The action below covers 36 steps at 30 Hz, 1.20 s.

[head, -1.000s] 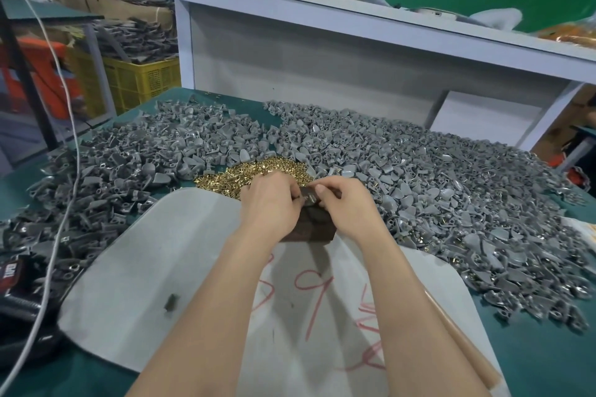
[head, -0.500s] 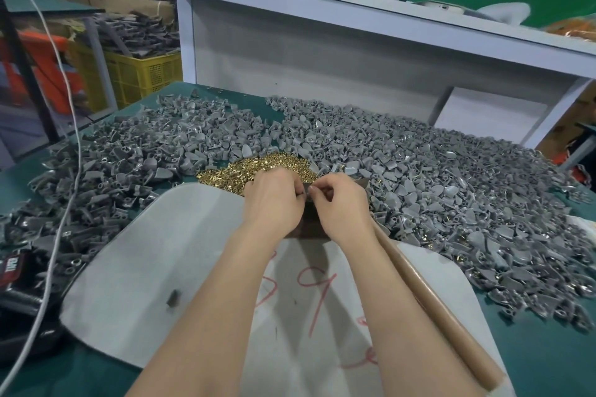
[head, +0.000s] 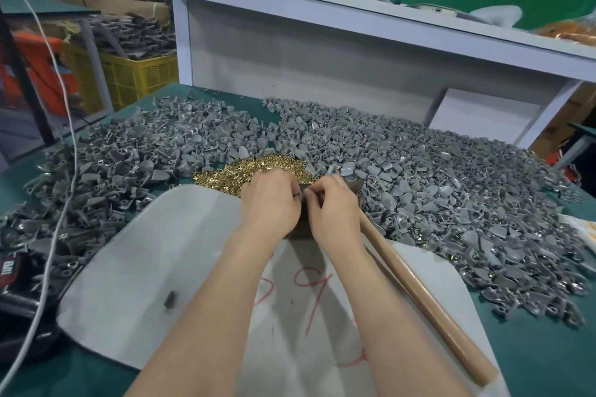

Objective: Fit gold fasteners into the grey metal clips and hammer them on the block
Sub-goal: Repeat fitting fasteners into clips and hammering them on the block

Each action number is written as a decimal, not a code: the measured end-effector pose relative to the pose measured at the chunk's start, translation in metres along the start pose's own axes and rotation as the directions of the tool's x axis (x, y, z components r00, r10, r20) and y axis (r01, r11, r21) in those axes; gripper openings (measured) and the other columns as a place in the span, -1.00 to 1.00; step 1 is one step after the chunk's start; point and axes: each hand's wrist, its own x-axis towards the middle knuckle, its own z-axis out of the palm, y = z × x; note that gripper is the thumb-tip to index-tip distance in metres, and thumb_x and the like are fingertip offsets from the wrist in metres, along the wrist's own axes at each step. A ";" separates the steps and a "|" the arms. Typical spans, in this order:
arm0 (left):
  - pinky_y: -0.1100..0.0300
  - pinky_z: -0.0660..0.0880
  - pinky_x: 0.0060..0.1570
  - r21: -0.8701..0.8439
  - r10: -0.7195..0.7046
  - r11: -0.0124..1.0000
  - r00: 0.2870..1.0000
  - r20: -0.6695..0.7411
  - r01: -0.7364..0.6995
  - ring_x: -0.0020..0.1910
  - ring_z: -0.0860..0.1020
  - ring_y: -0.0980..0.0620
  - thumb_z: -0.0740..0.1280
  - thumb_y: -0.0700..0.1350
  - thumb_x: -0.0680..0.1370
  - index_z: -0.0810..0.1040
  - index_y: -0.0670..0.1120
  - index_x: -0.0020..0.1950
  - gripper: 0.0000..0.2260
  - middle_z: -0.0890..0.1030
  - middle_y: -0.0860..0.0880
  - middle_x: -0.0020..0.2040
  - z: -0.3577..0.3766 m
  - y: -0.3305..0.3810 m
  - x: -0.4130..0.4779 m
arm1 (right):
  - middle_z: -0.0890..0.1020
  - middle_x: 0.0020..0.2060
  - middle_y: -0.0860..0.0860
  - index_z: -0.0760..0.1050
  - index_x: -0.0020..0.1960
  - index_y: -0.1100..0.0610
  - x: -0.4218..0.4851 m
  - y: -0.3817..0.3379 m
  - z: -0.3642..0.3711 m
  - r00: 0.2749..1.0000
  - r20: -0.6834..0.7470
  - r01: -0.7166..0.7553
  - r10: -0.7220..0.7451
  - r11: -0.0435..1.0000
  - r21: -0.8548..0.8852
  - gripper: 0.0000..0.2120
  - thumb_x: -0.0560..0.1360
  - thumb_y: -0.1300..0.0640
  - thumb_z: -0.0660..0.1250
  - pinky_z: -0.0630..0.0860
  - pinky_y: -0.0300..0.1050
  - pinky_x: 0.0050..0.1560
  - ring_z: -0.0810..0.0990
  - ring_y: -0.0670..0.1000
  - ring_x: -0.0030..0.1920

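Observation:
My left hand (head: 269, 203) and my right hand (head: 333, 206) meet fingertip to fingertip over a dark block (head: 298, 229), pinching a small grey clip (head: 301, 192) between them; most of the clip is hidden by my fingers. Just beyond my hands lies a heap of gold fasteners (head: 245, 171). Grey metal clips (head: 435, 190) cover the green table in wide piles left and right. A hammer with a wooden handle (head: 419, 296) lies to the right of my right forearm, its head (head: 356, 185) beside the block.
A grey-white sheet (head: 154, 255) with red marks covers the table in front of me, with one loose clip (head: 169, 300) on it. A white cable (head: 58, 203) hangs at the left over a dark device (head: 13, 274). A white shelf (head: 354, 10) rises behind; a yellow crate (head: 138, 74) stands far left.
The hammer handle has come into view at the right of my right arm. My hands stay together over the block, fingers shifting slightly on the clip.

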 end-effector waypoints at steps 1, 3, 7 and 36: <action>0.03 0.41 0.12 0.000 0.002 1.000 1.000 0.001 -0.002 0.11 0.49 -0.11 0.29 -0.11 0.53 0.61 -0.01 -0.10 -0.90 0.61 -0.02 -0.01 0.000 0.000 0.000 | 0.44 -0.15 -0.03 0.52 -0.12 0.23 0.000 0.000 0.000 1.000 0.002 -0.002 0.002 1.000 0.000 -0.91 0.54 0.25 0.27 0.20 -0.25 -0.20 0.40 -0.04 -0.19; 0.02 0.42 0.12 -0.001 0.005 1.000 1.000 0.006 -0.005 0.10 0.50 -0.11 0.30 -0.10 0.53 0.61 -0.01 -0.10 -0.90 0.61 -0.02 -0.01 -0.001 0.000 0.000 | 0.45 -0.15 -0.03 0.52 -0.13 0.22 0.000 0.001 -0.001 1.000 0.006 -0.013 0.013 1.000 0.012 -0.91 0.53 0.25 0.27 0.20 -0.26 -0.20 0.40 -0.05 -0.19; 0.01 0.43 0.13 -0.010 0.002 1.000 1.000 0.010 -0.002 0.09 0.51 -0.11 0.31 -0.09 0.53 0.62 -0.01 -0.11 -0.90 0.63 -0.02 -0.02 -0.001 0.000 -0.001 | 0.47 -0.16 -0.02 0.48 -0.18 0.15 0.000 0.001 -0.004 0.999 0.023 -0.040 0.039 0.998 0.050 -0.89 0.53 0.25 0.28 0.21 -0.28 -0.19 0.40 -0.06 -0.21; 0.06 0.28 0.07 -0.009 -0.021 1.000 0.999 0.035 0.022 0.10 0.45 -0.08 0.35 -0.08 0.52 0.50 0.07 -0.18 -0.90 0.55 0.01 0.01 -0.001 -0.002 0.001 | 0.60 -0.14 0.13 0.39 0.09 0.15 0.004 0.018 -0.078 0.917 0.180 -0.321 0.355 0.927 -0.194 -0.83 0.57 0.08 0.21 0.56 0.09 -0.11 0.61 0.15 -0.17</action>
